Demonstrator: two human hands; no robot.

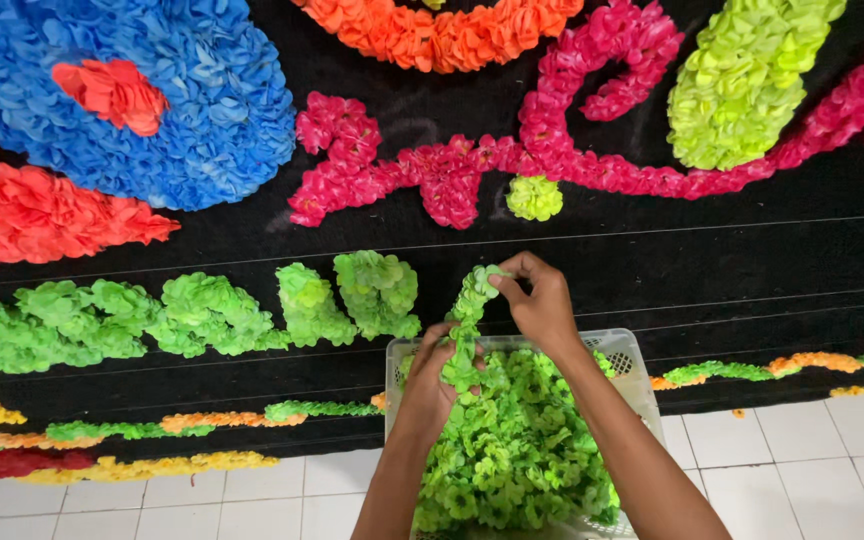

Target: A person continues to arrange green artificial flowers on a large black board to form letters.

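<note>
**Green paper flowers lifted from the basket**

Head view: the right hand [542,305] pinches the top of a green paper-flower strand [469,318] over the black board's [712,250] lower edge. The left hand [434,378] pinches its lower part above the white plastic basket [624,352]. Pulled apart, the fragile strand could tear or shed flowers onto the tiled floor [802,460].

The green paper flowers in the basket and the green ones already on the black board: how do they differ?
The flowers in the basket lie loose in a deep heap inside the white basket; the flowers on the board sit spread in a wavy band on the black board. Both hands, left hand and right hand, hold a strip from the heap; neither touches the band. Both are light green crinkled paper.
</note>
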